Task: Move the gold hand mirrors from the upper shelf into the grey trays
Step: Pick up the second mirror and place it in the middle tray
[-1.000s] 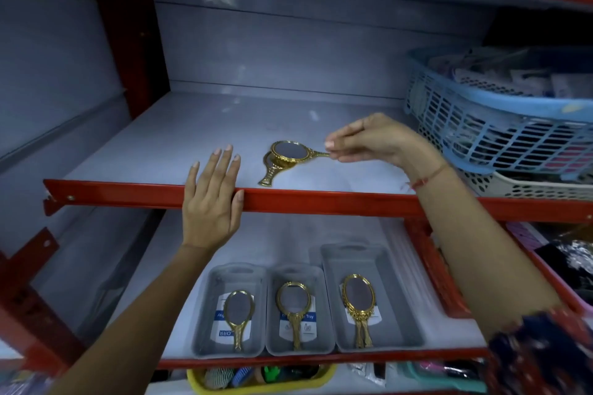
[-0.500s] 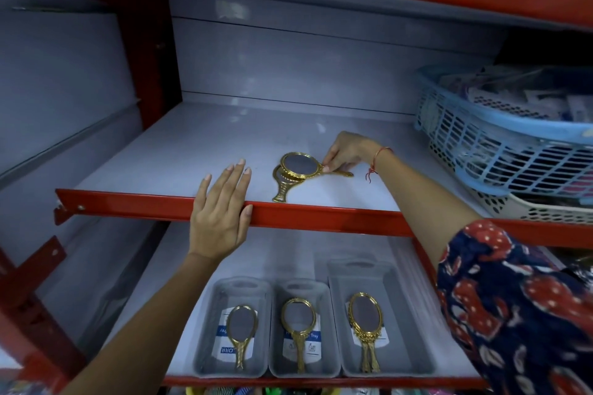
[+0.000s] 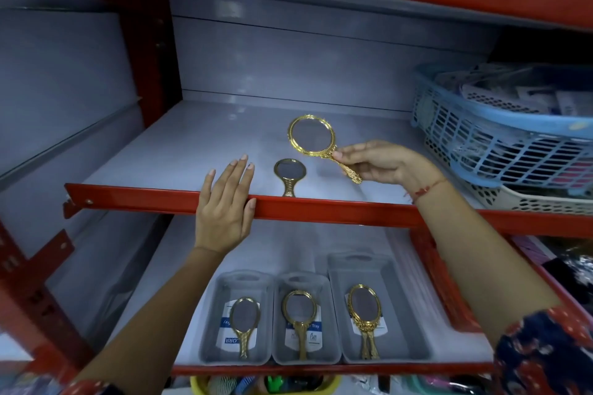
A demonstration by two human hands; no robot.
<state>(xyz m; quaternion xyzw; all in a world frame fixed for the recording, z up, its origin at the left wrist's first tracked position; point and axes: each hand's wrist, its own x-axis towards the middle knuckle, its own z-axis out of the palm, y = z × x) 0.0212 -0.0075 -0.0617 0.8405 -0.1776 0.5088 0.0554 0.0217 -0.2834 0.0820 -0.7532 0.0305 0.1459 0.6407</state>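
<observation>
My right hand pinches the handle of a large round gold hand mirror, held tilted above the upper shelf. A smaller gold mirror lies flat on the upper shelf near its red front lip, handle toward me. My left hand rests flat on that red lip with fingers spread, holding nothing. On the lower shelf stand three grey trays: the left tray, the middle tray and the larger right tray. Each holds one gold mirror.
A blue plastic basket full of packets sits on a white perforated basket at the right of the upper shelf. Red steel uprights frame the rack. A yellow bin with small items shows below the lower shelf.
My right hand has lifted the large mirror off the smaller one and raised it up and to the right. The smaller mirror now lies uncovered. My left hand stayed on the lip.
</observation>
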